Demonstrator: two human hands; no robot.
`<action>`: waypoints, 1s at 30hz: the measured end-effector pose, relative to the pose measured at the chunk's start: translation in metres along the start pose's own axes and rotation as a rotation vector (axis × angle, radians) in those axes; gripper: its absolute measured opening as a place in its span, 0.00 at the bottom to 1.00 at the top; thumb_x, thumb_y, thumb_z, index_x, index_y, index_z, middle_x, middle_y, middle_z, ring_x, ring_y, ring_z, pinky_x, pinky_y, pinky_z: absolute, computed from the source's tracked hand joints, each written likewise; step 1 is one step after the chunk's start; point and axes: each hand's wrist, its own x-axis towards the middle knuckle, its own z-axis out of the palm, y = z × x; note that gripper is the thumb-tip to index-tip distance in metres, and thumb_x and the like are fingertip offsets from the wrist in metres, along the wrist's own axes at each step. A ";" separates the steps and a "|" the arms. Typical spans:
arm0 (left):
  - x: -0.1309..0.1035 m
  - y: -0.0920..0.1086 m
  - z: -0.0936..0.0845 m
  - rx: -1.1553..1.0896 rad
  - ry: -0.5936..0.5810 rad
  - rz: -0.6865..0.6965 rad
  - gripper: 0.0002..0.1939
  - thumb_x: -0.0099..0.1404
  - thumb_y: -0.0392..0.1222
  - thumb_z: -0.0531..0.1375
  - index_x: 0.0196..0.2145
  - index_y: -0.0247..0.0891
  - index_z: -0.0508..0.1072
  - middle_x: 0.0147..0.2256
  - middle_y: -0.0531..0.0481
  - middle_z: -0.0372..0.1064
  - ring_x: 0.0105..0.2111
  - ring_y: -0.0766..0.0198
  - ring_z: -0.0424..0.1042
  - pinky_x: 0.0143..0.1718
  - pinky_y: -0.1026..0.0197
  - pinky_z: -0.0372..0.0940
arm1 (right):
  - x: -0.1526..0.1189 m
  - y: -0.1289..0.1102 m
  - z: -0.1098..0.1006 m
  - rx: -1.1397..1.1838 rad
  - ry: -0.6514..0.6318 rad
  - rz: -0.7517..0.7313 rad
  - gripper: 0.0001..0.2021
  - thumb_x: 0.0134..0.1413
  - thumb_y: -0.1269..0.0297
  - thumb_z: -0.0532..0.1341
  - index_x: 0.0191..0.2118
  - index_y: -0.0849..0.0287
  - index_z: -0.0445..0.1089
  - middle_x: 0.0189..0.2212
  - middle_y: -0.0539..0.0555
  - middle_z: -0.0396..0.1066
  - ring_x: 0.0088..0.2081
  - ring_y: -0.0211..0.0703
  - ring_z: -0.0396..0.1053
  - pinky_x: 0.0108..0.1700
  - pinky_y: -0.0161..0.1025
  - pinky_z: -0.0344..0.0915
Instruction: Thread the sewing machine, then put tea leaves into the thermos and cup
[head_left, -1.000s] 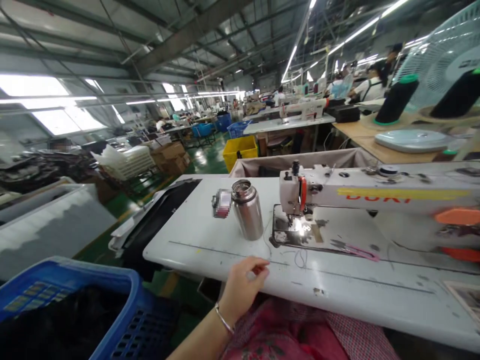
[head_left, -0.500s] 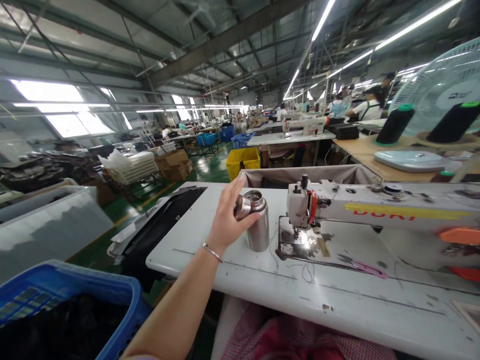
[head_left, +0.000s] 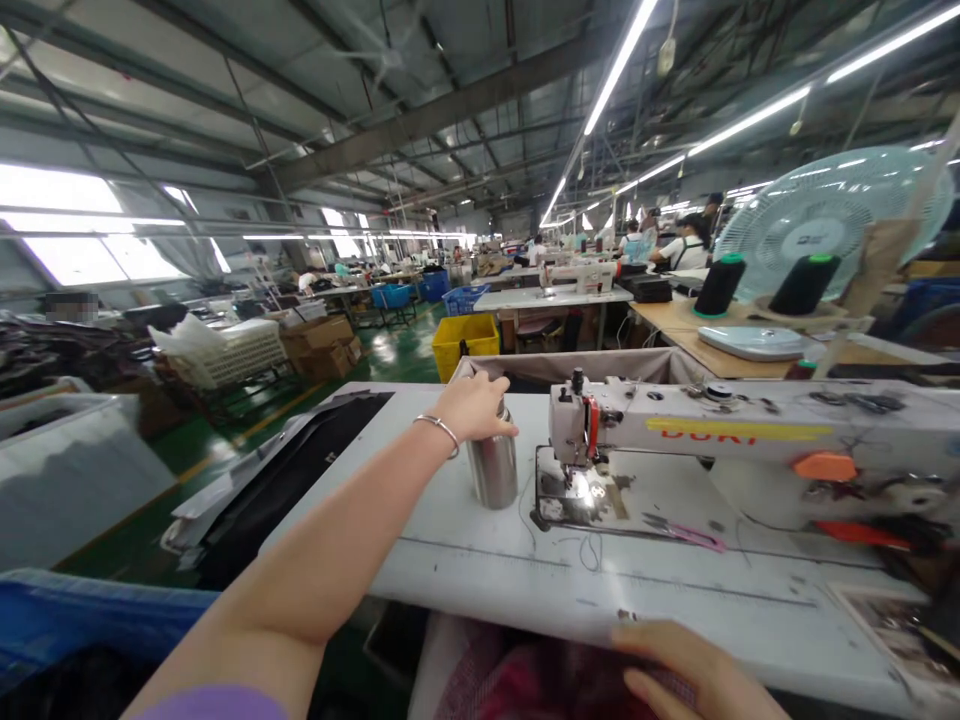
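Note:
A steel vacuum bottle [head_left: 495,472] stands upright on the white sewing table [head_left: 442,570], left of the sewing machine [head_left: 720,415]. My left hand [head_left: 474,405], with a bracelet on its wrist, is closed over the bottle's top, fingers curled round the lid. The hand hides most of the lid and the bottle's mouth. At the table's front edge, my right hand [head_left: 682,660] shows partly, its fingers apart and nothing seen in them. Pink-handled thread snips [head_left: 686,532] lie on the table near the machine's needle plate.
Black cut pieces [head_left: 300,465] lie along the table's left side. A blue basket [head_left: 97,625] stands at lower left, and a yellow bin [head_left: 465,340] beyond the table. Thread cones [head_left: 720,288] and a fan [head_left: 817,235] are at right. Several people work farther back.
My left hand has brought the lid from beside the open mouth to over the bottle's top. My right hand has come into view at the bottom. The view has shifted rightward.

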 end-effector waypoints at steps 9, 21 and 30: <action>-0.019 0.013 -0.001 0.015 -0.089 -0.073 0.39 0.55 0.65 0.60 0.55 0.35 0.59 0.49 0.33 0.60 0.47 0.42 0.68 0.45 0.49 0.65 | 0.064 -0.052 0.078 0.097 -0.151 -0.223 0.27 0.59 0.51 0.61 0.61 0.58 0.65 0.62 0.59 0.59 0.63 0.53 0.55 0.66 0.52 0.52; 0.003 -0.011 -0.015 -0.086 -0.152 -0.010 0.34 0.53 0.68 0.61 0.47 0.40 0.67 0.44 0.44 0.68 0.42 0.53 0.69 0.39 0.59 0.62 | 0.117 -0.018 0.075 0.395 0.046 -0.050 0.12 0.63 0.58 0.56 0.36 0.57 0.75 0.34 0.53 0.72 0.37 0.44 0.68 0.41 0.40 0.64; 0.047 -0.030 -0.015 -0.176 -0.270 0.051 0.37 0.44 0.63 0.69 0.44 0.39 0.64 0.40 0.46 0.65 0.35 0.54 0.70 0.33 0.58 0.62 | 0.150 -0.015 0.059 0.370 -0.004 -0.141 0.11 0.61 0.58 0.55 0.32 0.47 0.73 0.29 0.51 0.72 0.34 0.48 0.70 0.37 0.46 0.69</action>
